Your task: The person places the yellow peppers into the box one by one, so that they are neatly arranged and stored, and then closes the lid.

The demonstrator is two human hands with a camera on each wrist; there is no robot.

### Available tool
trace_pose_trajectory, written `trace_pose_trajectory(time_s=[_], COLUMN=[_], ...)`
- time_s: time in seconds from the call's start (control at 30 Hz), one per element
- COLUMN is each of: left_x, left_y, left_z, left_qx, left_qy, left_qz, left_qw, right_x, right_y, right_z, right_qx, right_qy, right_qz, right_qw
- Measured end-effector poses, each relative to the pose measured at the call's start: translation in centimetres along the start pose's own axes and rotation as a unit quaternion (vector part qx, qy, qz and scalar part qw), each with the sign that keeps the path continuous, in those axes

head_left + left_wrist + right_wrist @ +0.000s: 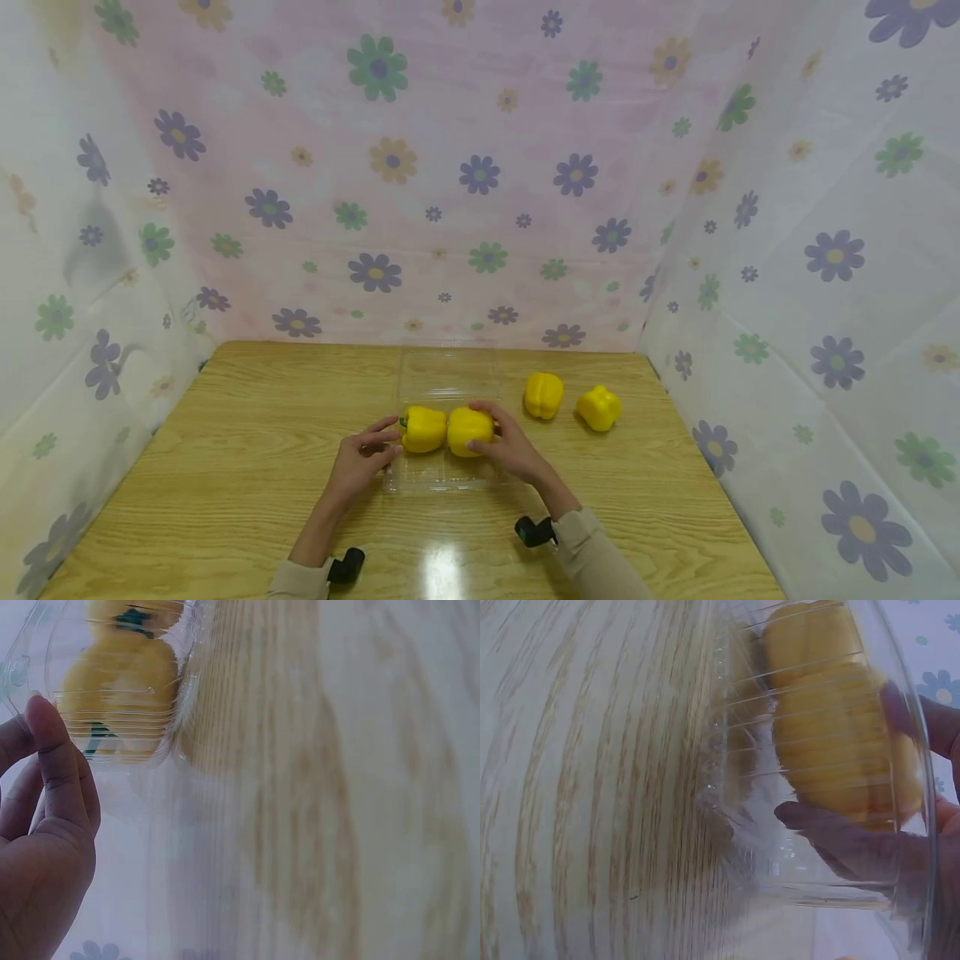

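A clear plastic clamshell container (420, 479) lies with its lid (447, 371) folded back toward the wall. Two yellow bell peppers sit side by side in its base. My right hand (513, 446) grips the right pepper (468, 432), thumb on the near side and fingers on the far side. In the right wrist view, the thumb (817, 825) shows through the clear wall. At the container's left edge, my left hand (358, 462) pinches the rim, beside the left pepper (423, 430), whose green stem points left. The left wrist view shows a fingertip (46, 724) against the outer wall.
Two more yellow bell peppers, one upright (543, 395) and one farther right (599, 408), rest on the wooden table (247, 442) right of the container. Flower-patterned sheets (435, 167) hang behind and along both sides. Each wrist wears a black camera mount (534, 531).
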State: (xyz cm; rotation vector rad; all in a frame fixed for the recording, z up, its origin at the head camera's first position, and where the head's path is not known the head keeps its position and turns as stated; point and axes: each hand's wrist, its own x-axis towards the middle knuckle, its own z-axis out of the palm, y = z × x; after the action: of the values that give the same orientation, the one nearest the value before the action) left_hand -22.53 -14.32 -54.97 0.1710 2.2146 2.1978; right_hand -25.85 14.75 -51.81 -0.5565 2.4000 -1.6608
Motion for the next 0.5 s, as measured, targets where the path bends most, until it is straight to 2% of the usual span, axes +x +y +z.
trace_pose_trajectory(time_s=[0.23, 0.5], left_x=[-0.04, -0.11], left_y=[0.10, 0.10], left_z=[0.05, 0.11], left_qx=[-0.002, 0.000], left_qy=[0.000, 0.004], left_qz=[-0.004, -0.008], left_qw=[1.0000, 1.0000], right_x=[0.33, 0.45], right_y=[0.20, -0.03], right_z=[0.23, 0.72], right_qx=[-0.046, -0.155], right_qy=[0.010, 0.049], right_qz=[0.003, -0.024], right_qw=[0.9989, 0.9864])
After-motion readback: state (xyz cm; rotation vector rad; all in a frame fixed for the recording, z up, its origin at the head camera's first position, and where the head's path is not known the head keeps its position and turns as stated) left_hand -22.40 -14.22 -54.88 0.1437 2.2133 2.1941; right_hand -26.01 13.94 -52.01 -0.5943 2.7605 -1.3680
